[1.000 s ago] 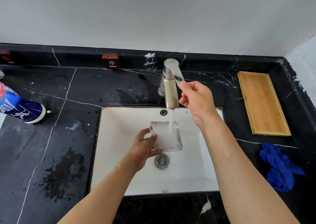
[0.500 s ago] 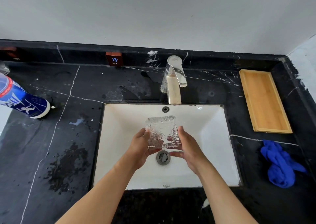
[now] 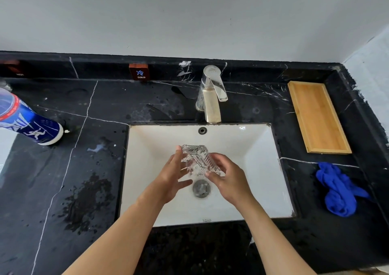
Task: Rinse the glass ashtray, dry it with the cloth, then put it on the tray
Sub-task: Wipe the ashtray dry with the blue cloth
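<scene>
The clear ribbed glass ashtray is tilted on edge above the white sink, over the drain. My left hand holds its left side with fingers spread, and my right hand grips its right lower corner. No water runs from the faucet. The crumpled blue cloth lies on the counter right of the sink. The empty wooden tray sits behind the cloth at the back right.
A blue and white bottle stands on the black marble counter at the left. Wet patches mark the counter left of the sink. A small "COLD" sign rests against the back ledge.
My right hand left the faucet handle, the water stopped, and that hand came down onto the ashtray. Both hands have tipped the ashtray from flat to on edge.
</scene>
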